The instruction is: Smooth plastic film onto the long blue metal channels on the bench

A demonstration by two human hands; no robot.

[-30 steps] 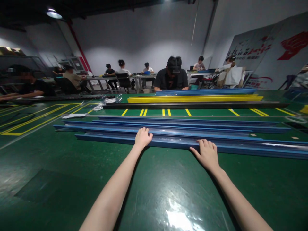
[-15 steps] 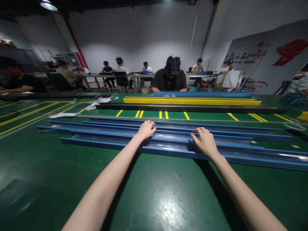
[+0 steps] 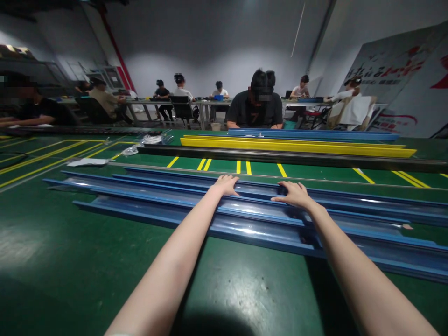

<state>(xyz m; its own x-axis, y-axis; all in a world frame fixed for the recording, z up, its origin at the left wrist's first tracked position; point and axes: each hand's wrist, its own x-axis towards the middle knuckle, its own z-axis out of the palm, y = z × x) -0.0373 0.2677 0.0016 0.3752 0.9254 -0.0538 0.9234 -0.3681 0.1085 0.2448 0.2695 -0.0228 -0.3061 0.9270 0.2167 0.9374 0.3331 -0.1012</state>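
Note:
Several long blue channels (image 3: 245, 229) lie side by side across the green table (image 3: 224, 289), with clear film showing inside them. My left hand (image 3: 226, 185) is over the farther blue channels, thumb and fingers apart, nothing held. To its right, my right hand (image 3: 294, 193) is at the same farther channels, thumb and fingers spread around a gap, also holding nothing. Whether the fingertips touch the channel edges is hard to tell.
Beyond lie a black bar (image 3: 280, 156), a yellow channel (image 3: 297, 145) and another blue channel (image 3: 315, 135). Clear plastic (image 3: 154, 140) and a white sheet (image 3: 87, 162) are at the left. A person (image 3: 255, 105) sits opposite; others sit farther back.
Both hands have moved forward to the farther channels, the right one more clearly, leaving the nearest channel. The camera view has shifted a little.

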